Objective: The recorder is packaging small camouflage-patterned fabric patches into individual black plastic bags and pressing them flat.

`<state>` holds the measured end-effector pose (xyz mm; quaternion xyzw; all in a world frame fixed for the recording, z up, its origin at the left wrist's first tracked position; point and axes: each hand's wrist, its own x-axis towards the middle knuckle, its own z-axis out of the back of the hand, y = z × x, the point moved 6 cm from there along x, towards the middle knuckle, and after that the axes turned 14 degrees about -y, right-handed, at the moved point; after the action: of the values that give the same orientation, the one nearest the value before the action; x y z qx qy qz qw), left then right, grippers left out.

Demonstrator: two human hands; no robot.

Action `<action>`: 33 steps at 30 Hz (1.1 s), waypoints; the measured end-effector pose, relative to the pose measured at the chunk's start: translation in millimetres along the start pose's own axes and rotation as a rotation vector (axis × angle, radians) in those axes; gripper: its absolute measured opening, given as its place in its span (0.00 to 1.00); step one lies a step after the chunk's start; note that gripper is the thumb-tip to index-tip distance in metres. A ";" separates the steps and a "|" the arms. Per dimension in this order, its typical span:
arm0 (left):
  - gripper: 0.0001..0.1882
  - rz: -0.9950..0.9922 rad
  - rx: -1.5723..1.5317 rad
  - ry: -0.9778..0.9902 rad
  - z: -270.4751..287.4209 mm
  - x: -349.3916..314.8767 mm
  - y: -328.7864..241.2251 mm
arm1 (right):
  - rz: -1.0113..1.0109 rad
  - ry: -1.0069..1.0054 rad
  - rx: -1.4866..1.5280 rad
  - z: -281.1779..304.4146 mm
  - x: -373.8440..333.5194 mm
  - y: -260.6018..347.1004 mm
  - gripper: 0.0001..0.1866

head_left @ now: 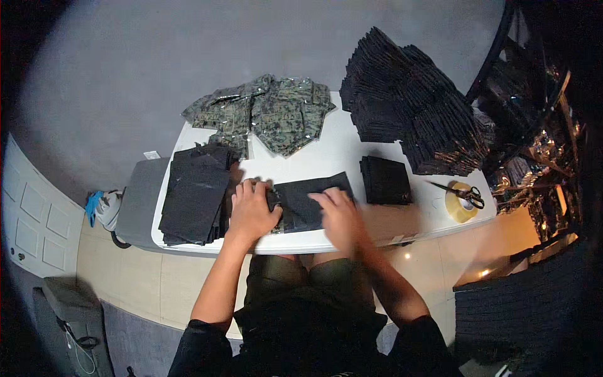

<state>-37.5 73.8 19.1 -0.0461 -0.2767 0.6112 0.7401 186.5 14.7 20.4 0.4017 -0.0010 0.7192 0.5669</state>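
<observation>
Black shirt cloth (314,339) is nearest, at the bottom middle of the frame, and two bare arms reach up from it to the white counter (342,151). Near the middle of the frame, a black flat piece (304,204) lies on the counter between the two hands. The left hand (252,207) is on its left end, with fingers bent and spread and the thumb apart, not closed around anything that shows. A small green spotty bit (281,220) peeks out just beside that thumb. The right hand (339,210) is over the right end, with one finger pointing left, but it is blurry, so I cannot tell if it grips the piece or only brushes it. My guess is that the step now is making the black piece flat and neat. I think the next move calls for the left hand to keep its end from sliding while the right hand works along the edge. A dark pile (195,195) sits just left of the left hand, and a small black stack (385,181) sits to the right. Farther up are spotty green clothes (286,119) in clear wrap and a big black heap (408,100). Scissors (474,198) lie by a tape roll (461,212) at the right end of the counter.
</observation>
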 end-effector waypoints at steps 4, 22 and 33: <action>0.29 -0.081 -0.022 -0.030 -3.4 16.7 -1.7 | -0.082 -0.097 0.262 -26.5 17.4 32.4 0.15; 0.17 0.517 -1.101 -0.001 -30.8 -10.9 20.5 | -0.074 0.221 0.054 -40.8 29.4 27.1 0.19; 0.25 0.356 -1.034 0.086 -29.7 -16.3 1.7 | -0.051 0.189 0.055 -27.3 20.7 21.6 0.29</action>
<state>-26.8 67.0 -12.4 -0.4748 -0.4987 0.5088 0.5168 152.4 36.2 23.7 0.3474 0.0826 0.7389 0.5714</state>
